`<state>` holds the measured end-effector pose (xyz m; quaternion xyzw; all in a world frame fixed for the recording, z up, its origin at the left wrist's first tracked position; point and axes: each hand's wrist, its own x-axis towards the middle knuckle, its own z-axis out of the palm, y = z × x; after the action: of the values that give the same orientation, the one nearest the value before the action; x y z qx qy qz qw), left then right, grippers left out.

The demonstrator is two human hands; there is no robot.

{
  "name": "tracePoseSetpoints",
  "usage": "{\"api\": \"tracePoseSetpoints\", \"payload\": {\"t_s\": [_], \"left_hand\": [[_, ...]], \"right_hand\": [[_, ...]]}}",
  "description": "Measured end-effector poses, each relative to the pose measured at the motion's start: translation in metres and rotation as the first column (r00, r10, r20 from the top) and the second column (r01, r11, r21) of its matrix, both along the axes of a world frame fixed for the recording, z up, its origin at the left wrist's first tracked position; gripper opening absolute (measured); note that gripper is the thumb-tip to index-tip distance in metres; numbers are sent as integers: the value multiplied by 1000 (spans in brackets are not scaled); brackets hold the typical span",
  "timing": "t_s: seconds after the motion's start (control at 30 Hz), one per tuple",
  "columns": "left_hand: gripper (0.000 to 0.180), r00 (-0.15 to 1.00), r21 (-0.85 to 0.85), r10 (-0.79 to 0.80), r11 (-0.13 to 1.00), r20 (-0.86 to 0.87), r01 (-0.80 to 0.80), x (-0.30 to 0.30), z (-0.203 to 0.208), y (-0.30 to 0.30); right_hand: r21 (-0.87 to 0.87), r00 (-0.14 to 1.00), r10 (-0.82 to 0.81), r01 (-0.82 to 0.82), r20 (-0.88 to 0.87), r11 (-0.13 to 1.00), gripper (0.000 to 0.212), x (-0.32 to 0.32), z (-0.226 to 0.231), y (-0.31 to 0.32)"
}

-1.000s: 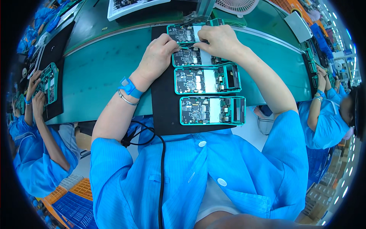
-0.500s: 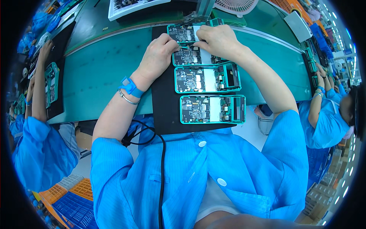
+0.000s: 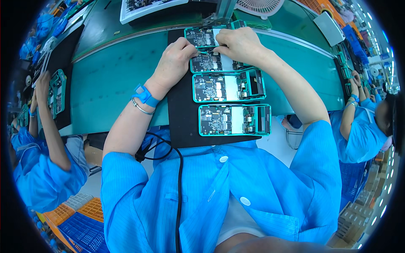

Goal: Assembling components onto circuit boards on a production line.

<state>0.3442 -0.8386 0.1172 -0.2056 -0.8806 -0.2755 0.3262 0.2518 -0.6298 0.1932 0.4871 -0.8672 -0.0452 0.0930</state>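
Several teal-framed devices with exposed circuit boards lie in a column on a black mat (image 3: 184,122). Both my hands work at the far edge of one device (image 3: 204,63), third from the near end. My left hand (image 3: 176,58) is closed, thumb and index finger pinched at that edge. From the other side my right hand (image 3: 239,44) meets it in a similar pinch, its fingers overlapping the farthest device (image 3: 201,37). What the fingertips grip is too small to make out. Nearer me lie another open device (image 3: 211,88) and the nearest device (image 3: 216,120), both untouched.
The green bench (image 3: 114,90) spreads to both sides. Beyond it are a white tray (image 3: 152,9) and a white fan (image 3: 260,6). A black cable (image 3: 180,189) hangs down my front. Co-workers in blue sit left (image 3: 50,181) and right (image 3: 358,139).
My hands stay at nearly the same spot on the device edge. At the left, the co-worker's arm has come down and nearer, with a pale, thin tool now visible at the hand.
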Motion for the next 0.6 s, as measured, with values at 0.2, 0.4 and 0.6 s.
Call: {"api": "tracePoseSetpoints", "payload": {"t_s": [0.2,0.4,0.6], "left_hand": [[10,1000,-20,-14,1000,-17,14,-2,0,-2],[10,1000,-58,-17,998,-5,17,-2,1,-4],[11,1000,-49,-26,998,-11,25,-2,0,-5]], "right_hand": [[-61,999,41,-42,-20,997,29,-3,-4,1],[18,1000,0,0,-1,1000,25,3,6,-3],[14,1000,15,-15,-13,1000,25,1,0,0]]}}
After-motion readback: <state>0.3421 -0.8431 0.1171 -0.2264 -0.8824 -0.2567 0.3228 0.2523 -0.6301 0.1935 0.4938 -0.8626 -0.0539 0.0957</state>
